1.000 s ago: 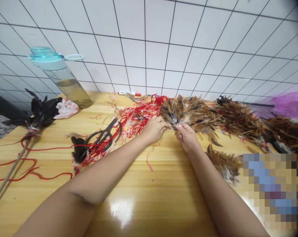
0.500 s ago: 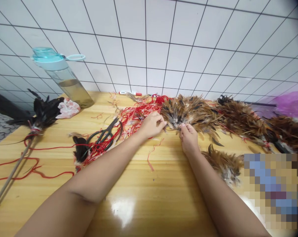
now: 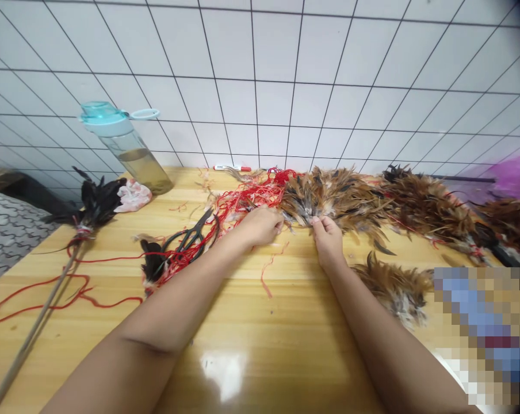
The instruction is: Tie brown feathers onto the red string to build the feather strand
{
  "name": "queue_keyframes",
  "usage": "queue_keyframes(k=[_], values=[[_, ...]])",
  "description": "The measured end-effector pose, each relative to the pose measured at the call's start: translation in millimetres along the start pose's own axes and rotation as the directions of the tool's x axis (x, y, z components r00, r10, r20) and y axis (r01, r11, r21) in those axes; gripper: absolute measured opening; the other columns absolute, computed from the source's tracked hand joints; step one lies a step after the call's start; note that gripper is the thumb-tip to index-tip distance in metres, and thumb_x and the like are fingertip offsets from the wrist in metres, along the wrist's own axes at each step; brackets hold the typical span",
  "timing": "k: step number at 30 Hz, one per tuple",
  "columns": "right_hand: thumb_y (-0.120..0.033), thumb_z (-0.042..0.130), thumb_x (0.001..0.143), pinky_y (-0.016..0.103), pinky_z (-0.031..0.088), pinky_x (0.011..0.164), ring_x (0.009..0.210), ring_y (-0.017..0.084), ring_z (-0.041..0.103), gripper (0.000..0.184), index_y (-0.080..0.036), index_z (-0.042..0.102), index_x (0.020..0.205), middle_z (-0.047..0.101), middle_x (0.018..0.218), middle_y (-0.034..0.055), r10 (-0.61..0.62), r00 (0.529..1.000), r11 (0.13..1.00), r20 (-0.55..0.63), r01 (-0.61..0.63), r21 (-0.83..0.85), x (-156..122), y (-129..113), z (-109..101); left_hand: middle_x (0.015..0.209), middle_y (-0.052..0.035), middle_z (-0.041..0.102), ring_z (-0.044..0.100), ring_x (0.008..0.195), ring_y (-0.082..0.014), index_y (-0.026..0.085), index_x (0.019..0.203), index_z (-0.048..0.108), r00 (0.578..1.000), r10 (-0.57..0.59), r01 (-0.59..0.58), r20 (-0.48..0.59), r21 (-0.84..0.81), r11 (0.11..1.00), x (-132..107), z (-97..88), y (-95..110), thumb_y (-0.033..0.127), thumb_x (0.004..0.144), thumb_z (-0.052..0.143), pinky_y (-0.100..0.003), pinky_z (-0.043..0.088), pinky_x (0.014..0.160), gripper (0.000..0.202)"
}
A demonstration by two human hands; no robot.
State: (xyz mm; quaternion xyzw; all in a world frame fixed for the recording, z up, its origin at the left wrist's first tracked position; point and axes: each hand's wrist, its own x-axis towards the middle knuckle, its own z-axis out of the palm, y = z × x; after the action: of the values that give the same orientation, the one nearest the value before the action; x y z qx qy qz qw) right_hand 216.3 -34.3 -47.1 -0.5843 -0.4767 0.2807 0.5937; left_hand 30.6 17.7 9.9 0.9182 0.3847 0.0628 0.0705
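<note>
fingertips of the right hand [image 3: 328, 236] pinch the quill end of the brown feather bundle [image 3: 333, 195], thumb and forefinger pressed together on it; the left hand [image 3: 260, 225] is curled with its fingers closed at the bundle's left edge, where it meets the red string [image 3: 238, 204], though i cannot tell whether it grips string or feathers. the bundle lies on the wooden table [image 3: 260, 322], near the tiled wall, its long axis running left to right, the quill bases toward the hands and the tips fanning away toward the wall. judging from this, a loose pinch could let feathers slide out and scatter, and the tangled string could snag on the scissors [image 3: 191, 238] lying just to the left.
</note>
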Motion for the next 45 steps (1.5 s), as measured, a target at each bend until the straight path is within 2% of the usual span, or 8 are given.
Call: queue_keyframes(k=[6,9,12,15,20,26,35,45], values=[[-0.048,0.054,0.076,0.027,0.035,0.062,0.062,0.013,0.043,0.03,-0.018,0.057,0.07,0.053,0.063,-0.0019,0.047,0.999,0.999,-0.025,-0.046,0.016,-2,-5,3,0.079,-0.0053,0.068,0.06,0.076,-0.018,0.02,0.073,0.066,0.957,-0.236,0.202,0.167,0.194,0.96,-12,-18.5,-35,0.015,0.072,0.053,-0.026,0.039,0.064,0.013],[-0.048,0.053,0.076,0.027,0.033,0.061,0.06,0.013,0.041,0.03,-0.018,0.058,0.07,0.05,0.061,-0.0028,0.057,0.998,0.998,-0.016,-0.057,0.004,-2,-7,4,0.083,-0.006,0.068,0.06,0.077,-0.0177,0.02,0.077,0.067,0.943,-0.288,0.244,0.164,0.247,0.938,-23,-33.6,-44,0.017,0.073,0.055,-0.026,0.04,0.066,0.013],[-0.047,0.052,0.076,0.027,0.032,0.061,0.06,0.013,0.04,0.03,-0.018,0.057,0.07,0.048,0.06,-0.0029,0.049,0.998,0.999,-0.028,-0.049,-0.008,-2,-8,4,0.089,-0.0068,0.066,0.06,0.085,-0.0199,0.021,0.084,0.068,0.973,-0.232,0.224,0.009,0.216,0.95,-29,-42.4,-32,0.02,0.077,0.055,-0.028,0.043,0.07,0.015],[-0.047,0.052,0.076,0.027,0.031,0.06,0.059,0.013,0.039,0.029,-0.018,0.057,0.069,0.048,0.059,-0.003,0.042,0.999,0.999,-0.025,-0.042,-0.012,-2,-9,3,0.093,-0.0069,0.064,0.057,0.094,-0.0208,0.021,0.089,0.069,0.99,-0.054,0.069,-0.129,0.111,0.991,-24,-35.9,-8,0.02,0.083,0.051,-0.03,0.044,0.079,0.019],[-0.047,0.054,0.075,0.027,0.032,0.061,0.06,0.013,0.041,0.03,-0.018,0.058,0.07,0.051,0.061,-0.0021,0.029,0.999,1.0,-0.016,-0.029,0.002,-3,-9,3,0.093,-0.0067,0.061,0.052,0.091,-0.0198,0.022,0.094,0.07,0.982,0.16,-0.159,-0.102,0.02,0.987,6,3.7,19,0.021,0.085,0.053,-0.03,0.043,0.078,0.02],[-0.047,0.054,0.074,0.027,0.034,0.061,0.059,0.013,0.042,0.029,-0.019,0.058,0.069,0.051,0.061,-0.0021,0.034,0.999,0.999,-0.024,-0.033,0.034,-2,-7,2,0.087,-0.0061,0.059,0.049,0.086,-0.0187,0.02,0.082,0.065,0.972,0.159,-0.172,-0.175,-0.061,0.983,23,34.6,12,0.02,0.087,0.048,-0.031,0.041,0.08,0.018],[-0.041,0.053,0.079,0.028,0.036,0.062,0.061,0.014,0.047,0.026,-0.019,0.06,0.067,0.056,0.062,-0.0001,-0.064,0.997,0.984,0.033,0.069,-0.164,-7,-11,2,0.085,-0.0016,0.064,0.056,0.081,-0.0148,0.019,0.086,0.058,0.956,0.063,-0.154,-0.287,-0.308,0.939,9,10.0,9,0.016,0.087,0.048,-0.027,0.043,0.076,0.01],[-0.04,0.054,0.078,0.03,0.037,0.062,0.062,0.017,0.049,0.026,-0.021,0.066,0.066,0.058,0.061,0.0025,-0.161,0.982,0.926,0.103,0.187,-0.328,-8,-9,2,0.087,-0.0076,0.064,0.056,0.084,-0.0188,0.015,0.088,0.064,0.948,0.186,-0.214,-0.259,-0.082,0.973,11,11.6,12,0.024,0.093,0.045,-0.031,0.043,0.079,0.022]])
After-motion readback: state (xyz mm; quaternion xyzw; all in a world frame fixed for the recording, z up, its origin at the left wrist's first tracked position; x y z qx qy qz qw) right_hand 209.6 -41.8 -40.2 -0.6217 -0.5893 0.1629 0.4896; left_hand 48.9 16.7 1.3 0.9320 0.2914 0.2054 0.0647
